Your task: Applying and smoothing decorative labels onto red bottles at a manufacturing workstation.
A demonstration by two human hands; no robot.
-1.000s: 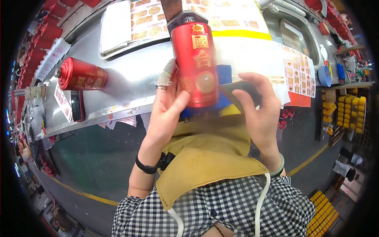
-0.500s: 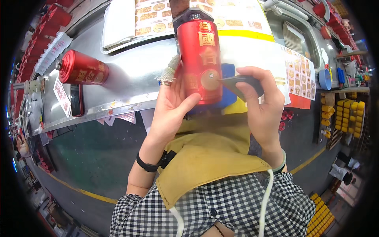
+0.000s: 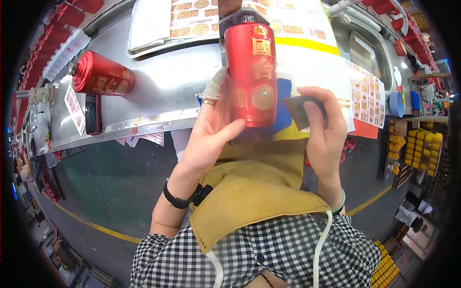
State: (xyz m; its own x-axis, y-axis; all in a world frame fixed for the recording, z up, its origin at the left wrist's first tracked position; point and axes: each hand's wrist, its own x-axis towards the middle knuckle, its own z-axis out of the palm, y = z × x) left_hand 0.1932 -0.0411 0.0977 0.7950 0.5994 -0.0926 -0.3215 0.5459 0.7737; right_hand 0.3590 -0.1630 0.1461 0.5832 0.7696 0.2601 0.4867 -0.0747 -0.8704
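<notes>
A red bottle [image 3: 250, 72] with gold characters and a round gold emblem lies in front of me, its neck at a dark metal holder [image 3: 244, 15]. My left hand [image 3: 211, 125] grips its lower left side, the thumb near the base and the other fingers partly hidden behind it. One of those fingers wears a whitish fabric cover. Between the thumb and fingers of my right hand [image 3: 326, 122] is a flat dark grey scraper [image 3: 300, 111], held just right of the bottle and apart from it. A blue piece [image 3: 284, 103] shows behind the bottle.
Another red bottle [image 3: 103, 76] lies on the metal table [image 3: 161, 79] at left, near a phone [image 3: 93, 114] and a paper slip [image 3: 74, 113]. Sheets of gold decals [image 3: 194, 19] lie behind, another decal sheet [image 3: 369, 91] at right. A sink [image 3: 365, 38] and blue bowl [image 3: 396, 103] stand farther right.
The scraper has moved away from the round emblem to the right and turned in my right hand. My left hand stays on the bottle. The whole view has shifted slightly.
</notes>
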